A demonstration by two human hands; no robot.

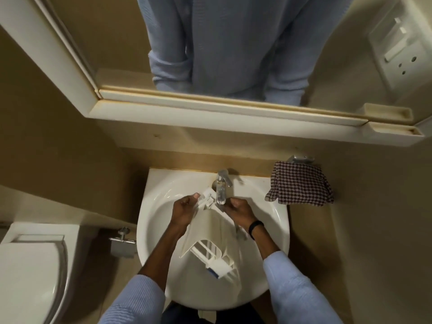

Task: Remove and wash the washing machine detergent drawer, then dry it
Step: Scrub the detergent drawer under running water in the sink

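A white sink (pixel 149 230) holds the detergent drawer (pixel 210 232), which lies lengthwise in the bowl with its far end tipped up under the tap (pixel 222 183) and its near end low toward the front rim. What looks like a thin stream of water falls from the tap onto that far end. The long main section of the drawer looks bare inside, while the near end carries a white ribbed insert (pixel 205 249) split into small compartments, with a blue piece (pixel 211 272) at the very front. Any marks on the drawer are too blurred to read. The left hand (pixel 184 211) grips the far left corner, thumb on top. The right hand (pixel 238 210), with a black band (pixel 255 226) on its wrist, curls its fingers round the right rim just beside the tap, so the hands sit apart, one on each side. A checked cloth (pixel 300 183) hangs at the sink's right, a toilet (pixel 30 265) stands to the left, and a mirror (pixel 117 31) is above.
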